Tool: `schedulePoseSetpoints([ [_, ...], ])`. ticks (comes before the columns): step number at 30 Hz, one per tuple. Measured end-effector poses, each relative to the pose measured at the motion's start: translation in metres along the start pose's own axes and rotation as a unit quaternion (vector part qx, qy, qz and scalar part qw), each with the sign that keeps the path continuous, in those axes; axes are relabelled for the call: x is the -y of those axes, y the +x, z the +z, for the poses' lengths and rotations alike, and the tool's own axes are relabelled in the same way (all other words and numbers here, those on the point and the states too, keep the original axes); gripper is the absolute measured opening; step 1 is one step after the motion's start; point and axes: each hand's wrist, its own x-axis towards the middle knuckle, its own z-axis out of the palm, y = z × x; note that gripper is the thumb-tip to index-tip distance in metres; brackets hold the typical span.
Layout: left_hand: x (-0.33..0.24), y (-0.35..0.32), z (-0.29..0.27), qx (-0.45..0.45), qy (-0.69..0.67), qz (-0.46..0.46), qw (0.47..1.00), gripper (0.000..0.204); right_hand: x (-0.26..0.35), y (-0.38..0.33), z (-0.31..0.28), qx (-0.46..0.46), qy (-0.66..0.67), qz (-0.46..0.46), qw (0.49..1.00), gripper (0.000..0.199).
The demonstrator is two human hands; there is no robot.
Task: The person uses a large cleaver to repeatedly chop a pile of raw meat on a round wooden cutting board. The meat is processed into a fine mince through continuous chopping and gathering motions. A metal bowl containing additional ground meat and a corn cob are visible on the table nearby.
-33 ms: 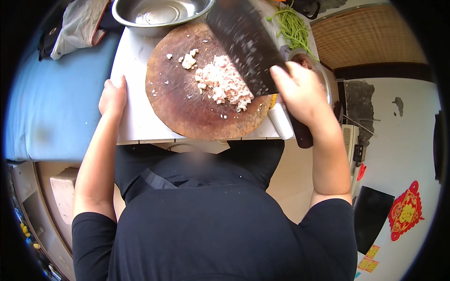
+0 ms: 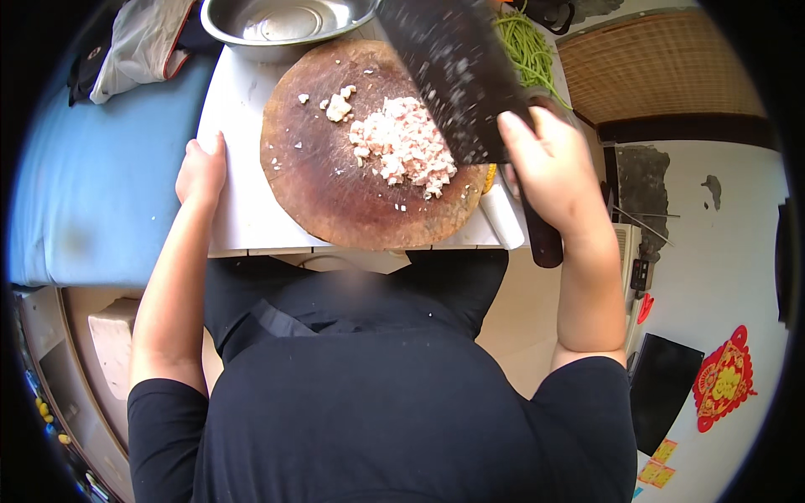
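My right hand [image 2: 553, 172] is closed round the handle of a broad dark cleaver [image 2: 453, 80]. Bits of meat stick to the blade, which is held raised and tilted over the right side of a round wooden chopping board [image 2: 310, 180]. Chopped pale pink meat [image 2: 407, 147] lies in a heap at the board's middle, partly behind the blade. A smaller pale clump [image 2: 338, 107] sits to its left, with scattered crumbs around. My left hand [image 2: 203, 172] grips the left edge of the white table [image 2: 239, 126], thumb on top; its other fingers are partly hidden.
A steel basin [image 2: 289, 23] stands beyond the board. Green beans [image 2: 528, 52] lie at the far right, above a bowl partly hidden by my right hand. A white roll-shaped item [image 2: 501, 216] is right of the board. A blue-covered surface [image 2: 109, 184] adjoins on the left.
The cleaver and my right hand have shifted a little to the right and up, uncovering slightly more of the meat heap. My left hand has stayed in place.
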Motion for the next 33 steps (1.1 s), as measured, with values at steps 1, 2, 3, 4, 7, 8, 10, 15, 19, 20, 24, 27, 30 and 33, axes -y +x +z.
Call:
schedulePoseSetpoints([
  [1, 0.001, -0.001, 0.002, 0.006, -0.001, -0.001, 1.000, 0.066, 0.000, -0.002, 0.001, -0.021, 0.024, -0.005, 0.999, 0.036],
  [2, 0.000, 0.000, 0.001, 0.009, -0.003, 0.002, 1.000, 0.066, 0.001, -0.004, 0.000, -0.047, 0.050, -0.011, 0.998, 0.037],
  [3, -0.002, 0.001, 0.000, 0.011, -0.005, 0.005, 1.000, 0.065, 0.003, -0.003, 0.008, -0.038, -0.008, 0.015, 0.999, 0.038],
  [4, -0.001, 0.002, 0.002, 0.007, -0.006, 0.008, 1.000, 0.065, 0.006, -0.001, 0.017, -0.026, -0.066, 0.039, 0.997, 0.039],
  [7, -0.003, 0.002, 0.004, 0.002, -0.012, 0.022, 1.000, 0.065, -0.015, 0.016, 0.030, 0.106, -0.211, 0.015, 0.971, 0.042],
  [8, -0.002, 0.001, 0.003, 0.003, -0.008, 0.019, 1.000, 0.065, -0.016, 0.021, 0.025, 0.095, -0.187, 0.017, 0.978, 0.040],
  [10, 0.004, 0.000, -0.001, 0.005, -0.003, 0.008, 1.000, 0.065, -0.001, 0.017, 0.008, 0.084, -0.134, -0.003, 0.987, 0.038],
  [15, -0.001, 0.000, 0.001, 0.005, -0.013, 0.011, 1.000, 0.066, -0.001, 0.002, 0.009, -0.008, -0.036, 0.008, 0.999, 0.035],
  [19, 0.000, 0.003, 0.005, 0.002, -0.008, 0.026, 1.000, 0.066, -0.007, 0.011, 0.036, 0.096, -0.204, 0.005, 0.974, 0.035],
  [20, 0.003, 0.003, 0.006, -0.001, -0.010, 0.026, 1.000, 0.066, -0.010, 0.013, 0.036, 0.090, -0.211, -0.016, 0.973, 0.036],
  [24, 0.002, 0.000, 0.001, 0.003, -0.014, 0.019, 1.000, 0.066, -0.029, -0.005, 0.024, 0.039, -0.058, -0.008, 0.998, 0.037],
  [27, 0.000, -0.002, 0.002, 0.001, -0.009, 0.013, 1.000, 0.067, -0.043, -0.034, 0.021, 0.015, 0.263, 0.103, 0.959, 0.028],
  [30, 0.001, 0.000, 0.003, -0.055, -0.095, 0.049, 0.993, 0.055, -0.062, -0.054, 0.034, -0.031, 0.401, 0.147, 0.904, 0.024],
  [33, 0.029, 0.016, 0.022, -0.273, -0.167, 0.223, 0.921, 0.032, -0.071, -0.072, 0.054, -0.069, 0.461, 0.166, 0.869, 0.022],
])
